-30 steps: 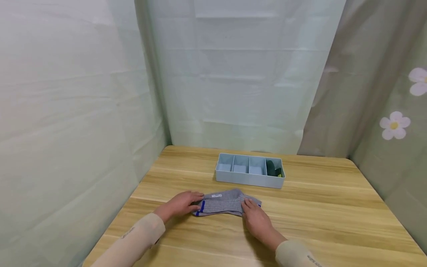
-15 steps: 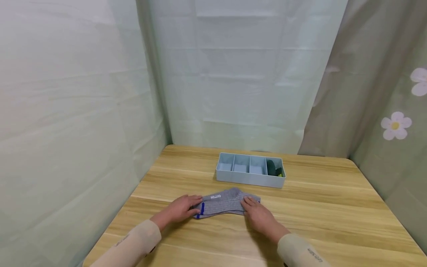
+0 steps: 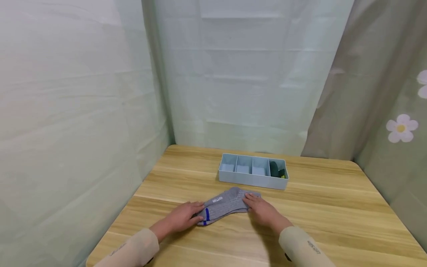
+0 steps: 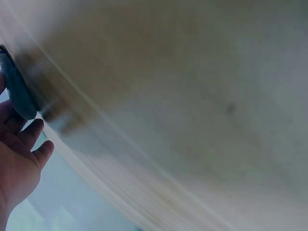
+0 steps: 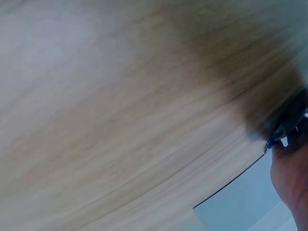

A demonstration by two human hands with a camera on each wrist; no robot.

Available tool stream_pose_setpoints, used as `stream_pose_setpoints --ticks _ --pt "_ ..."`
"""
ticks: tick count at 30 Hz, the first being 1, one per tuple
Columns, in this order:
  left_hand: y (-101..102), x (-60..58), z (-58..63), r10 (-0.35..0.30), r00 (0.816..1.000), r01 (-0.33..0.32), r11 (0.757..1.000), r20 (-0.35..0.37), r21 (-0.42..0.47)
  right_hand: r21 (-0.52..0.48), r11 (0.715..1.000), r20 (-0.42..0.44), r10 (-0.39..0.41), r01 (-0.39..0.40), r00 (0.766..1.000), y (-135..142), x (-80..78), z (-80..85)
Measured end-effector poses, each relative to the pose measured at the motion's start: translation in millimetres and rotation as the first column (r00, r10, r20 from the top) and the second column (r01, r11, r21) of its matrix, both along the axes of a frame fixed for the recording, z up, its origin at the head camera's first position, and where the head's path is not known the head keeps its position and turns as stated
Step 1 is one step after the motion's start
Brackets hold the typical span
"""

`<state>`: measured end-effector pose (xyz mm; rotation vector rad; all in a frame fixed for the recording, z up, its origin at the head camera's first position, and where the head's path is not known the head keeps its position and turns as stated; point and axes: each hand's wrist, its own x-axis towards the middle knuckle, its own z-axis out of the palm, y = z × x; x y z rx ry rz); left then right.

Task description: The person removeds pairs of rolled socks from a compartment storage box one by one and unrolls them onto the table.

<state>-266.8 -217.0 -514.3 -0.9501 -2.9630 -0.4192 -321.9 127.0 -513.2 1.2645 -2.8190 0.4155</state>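
A pair of grey socks (image 3: pixel 227 203) lies on the table, laid one over the other, with a white COTTON print and blue stripes near the left end. My left hand (image 3: pixel 185 216) holds that end between thumb and fingers. At the opposite end my right hand (image 3: pixel 263 211) has its fingers over the fabric and appears to grip it; its thumb is mostly hidden in the head view. The left wrist view shows a dark sock edge (image 4: pixel 18 91) at the fingers of my left hand (image 4: pixel 19 163). In the right wrist view my right hand (image 5: pixel 291 178) touches the sock (image 5: pixel 291 118).
Behind the socks stands a light blue organizer box (image 3: pixel 251 180) with several compartments. Its rightmost compartment holds a dark green item (image 3: pixel 274 169) with some yellow beside it. The wooden table (image 3: pixel 320 218) is bordered by hanging fabric (image 3: pixel 80 122) at the left, back and right.
The socks' left end has swung toward me along with my left hand, so the pair lies more slanted. My right hand keeps to the right end. The head view has shifted slightly.
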Motion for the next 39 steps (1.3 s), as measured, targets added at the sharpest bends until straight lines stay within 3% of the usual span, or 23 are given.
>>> stream_pose_setpoints --ticks 7,12,15,18,23,28,39 --pt "6.5 3.8 4.8 -0.033 0.998 0.033 0.999 -0.059 0.005 -0.051 0.998 -0.023 -0.033 0.031 0.999 0.5 2.1 -0.5" --pt "7.2 -13.0 13.8 -0.056 0.998 0.056 0.997 -0.013 0.046 -0.197 0.97 -0.05 -0.153 0.14 0.987 -9.4 12.1 -4.5" --pt "8.0 -26.3 18.7 -0.096 0.995 0.095 0.995 0.025 0.029 -0.227 0.952 -0.044 -0.22 0.205 0.974 -17.5 19.6 -7.2" --pt "9.3 -35.8 21.7 -0.148 0.988 0.149 0.989 0.054 -0.012 -0.186 0.95 -0.02 -0.258 0.25 0.966 -24.7 27.1 -9.3" --pt "8.4 -38.0 19.9 -0.214 0.969 0.225 0.971 0.12 -0.082 -0.061 0.958 0.062 -0.277 0.281 0.959 -29.0 34.0 -11.5" --pt "6.8 -34.8 14.3 -0.202 0.968 0.217 0.972 0.149 -0.088 0.001 0.968 0.065 -0.249 0.25 0.966 -24.0 30.2 -10.9" --pt "9.0 -18.3 10.7 -0.206 0.966 0.207 0.978 0.157 0.008 0.117 0.973 0.117 -0.212 0.198 0.97 -12.9 21.2 -1.6"
